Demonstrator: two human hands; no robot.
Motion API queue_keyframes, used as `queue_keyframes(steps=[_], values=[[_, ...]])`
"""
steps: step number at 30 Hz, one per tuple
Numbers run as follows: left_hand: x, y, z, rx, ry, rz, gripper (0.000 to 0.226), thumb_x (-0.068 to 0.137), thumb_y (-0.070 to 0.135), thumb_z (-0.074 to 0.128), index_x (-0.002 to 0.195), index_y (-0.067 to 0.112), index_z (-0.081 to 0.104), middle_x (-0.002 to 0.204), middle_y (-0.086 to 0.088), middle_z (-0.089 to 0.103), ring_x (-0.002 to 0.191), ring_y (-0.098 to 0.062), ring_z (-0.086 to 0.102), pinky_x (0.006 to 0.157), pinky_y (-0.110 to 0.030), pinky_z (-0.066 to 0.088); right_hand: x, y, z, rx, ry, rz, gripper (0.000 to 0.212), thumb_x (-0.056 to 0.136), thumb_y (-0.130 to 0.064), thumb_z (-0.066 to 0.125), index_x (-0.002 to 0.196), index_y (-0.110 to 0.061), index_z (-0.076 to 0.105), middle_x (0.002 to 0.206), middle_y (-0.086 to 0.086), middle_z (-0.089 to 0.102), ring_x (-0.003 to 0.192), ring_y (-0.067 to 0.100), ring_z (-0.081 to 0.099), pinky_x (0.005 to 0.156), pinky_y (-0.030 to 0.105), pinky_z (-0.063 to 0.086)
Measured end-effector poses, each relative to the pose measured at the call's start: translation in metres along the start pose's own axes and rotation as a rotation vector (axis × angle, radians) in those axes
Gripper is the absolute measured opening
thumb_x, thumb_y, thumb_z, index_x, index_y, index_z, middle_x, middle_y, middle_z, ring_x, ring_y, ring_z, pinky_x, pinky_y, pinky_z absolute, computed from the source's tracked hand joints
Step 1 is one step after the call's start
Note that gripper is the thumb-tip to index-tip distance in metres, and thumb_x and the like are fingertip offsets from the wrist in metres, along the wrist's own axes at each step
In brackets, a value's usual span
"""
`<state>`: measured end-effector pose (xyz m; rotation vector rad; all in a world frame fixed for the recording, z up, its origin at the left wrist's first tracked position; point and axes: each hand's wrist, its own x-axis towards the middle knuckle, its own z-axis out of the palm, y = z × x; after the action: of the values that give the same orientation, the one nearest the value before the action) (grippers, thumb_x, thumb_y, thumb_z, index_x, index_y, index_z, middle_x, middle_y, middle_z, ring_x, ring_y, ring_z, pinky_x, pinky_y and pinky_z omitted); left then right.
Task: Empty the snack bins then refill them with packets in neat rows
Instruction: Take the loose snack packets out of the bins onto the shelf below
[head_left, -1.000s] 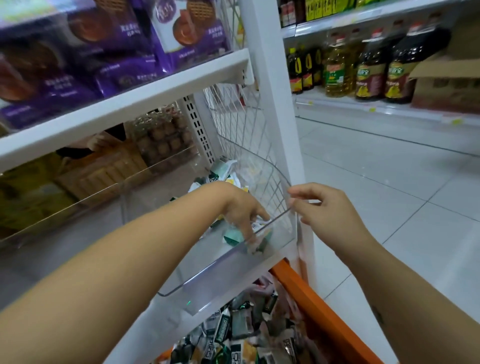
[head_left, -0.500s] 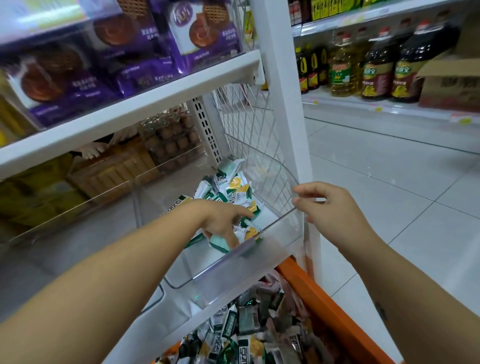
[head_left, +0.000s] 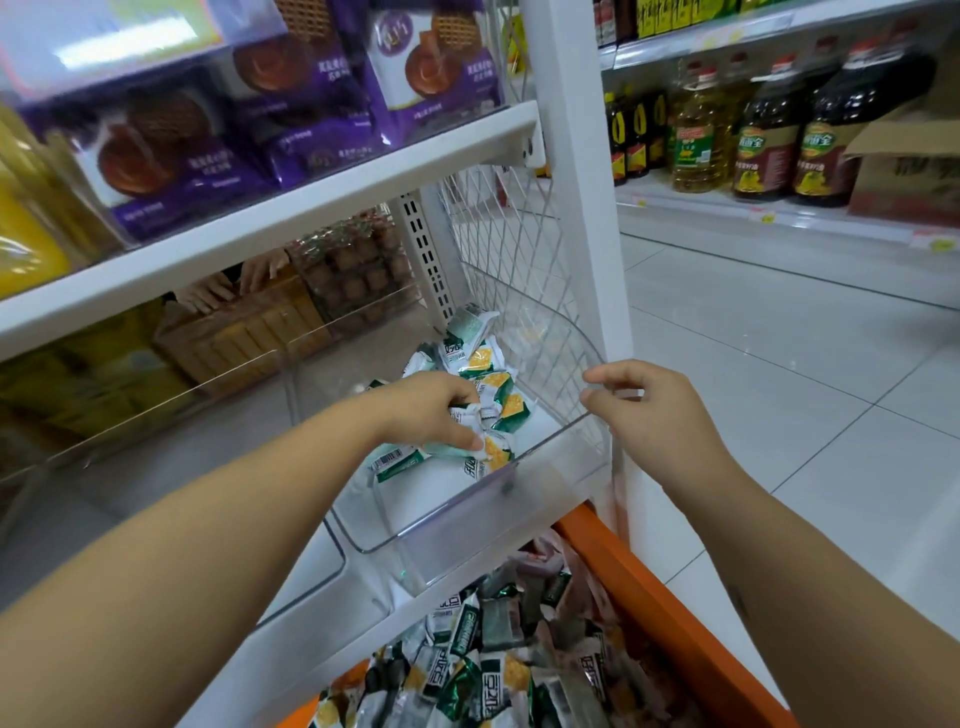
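A clear plastic snack bin (head_left: 457, 512) sits on the lower white shelf, tilted toward me. Inside lie several green, white and yellow snack packets (head_left: 480, 358). My left hand (head_left: 434, 410) reaches into the bin, its fingers curled round a bunch of these packets near the front wall. At the bin's right front corner, my right hand (head_left: 647, 410) pinches the rim. Below the shelf an orange crate (head_left: 670, 618) holds a heap of the same packets (head_left: 478, 660).
Purple biscuit packs (head_left: 291, 119) fill the shelf above. A white upright post (head_left: 582, 171) and a wire mesh panel (head_left: 514, 234) stand right of the bin. Oil bottles (head_left: 769, 130) line the far shelf across the tiled aisle. Another person's hands (head_left: 234, 283) show behind the shelf.
My left hand has drawn back from the bin's front wall toward the middle and gathered packets. My right hand stays at the corner of the rim. My view has shifted slightly.
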<state>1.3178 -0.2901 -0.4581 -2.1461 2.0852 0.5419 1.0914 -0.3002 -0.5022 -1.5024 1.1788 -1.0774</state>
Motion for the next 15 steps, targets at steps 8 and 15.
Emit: queue_keyframes(steps=[8,15], values=[[-0.016,0.01,0.008,0.068,0.084,0.025,0.034,0.083,0.036,0.072,0.104,0.011,0.061,0.104,-0.017,0.061,0.081,-0.023,0.05,0.066,-0.032,0.036,-0.008,-0.006,-0.001,-0.058,-0.043,-0.029,0.02,0.086,-0.019,0.067,0.106,-0.018,0.069,0.112,-0.002,0.06,0.102,0.01,0.051,0.082,0.023,0.034],[-0.09,0.032,-0.017,-0.148,0.57,0.123,0.019,0.078,0.028,0.078,0.084,0.026,0.059,0.089,0.011,0.055,0.072,0.007,0.048,0.062,-0.007,0.033,-0.01,-0.003,0.011,-0.139,-0.008,-0.06,0.019,0.082,-0.022,0.07,0.101,-0.026,0.066,0.127,0.009,0.052,0.109,0.017,0.051,0.087,0.022,0.037]])
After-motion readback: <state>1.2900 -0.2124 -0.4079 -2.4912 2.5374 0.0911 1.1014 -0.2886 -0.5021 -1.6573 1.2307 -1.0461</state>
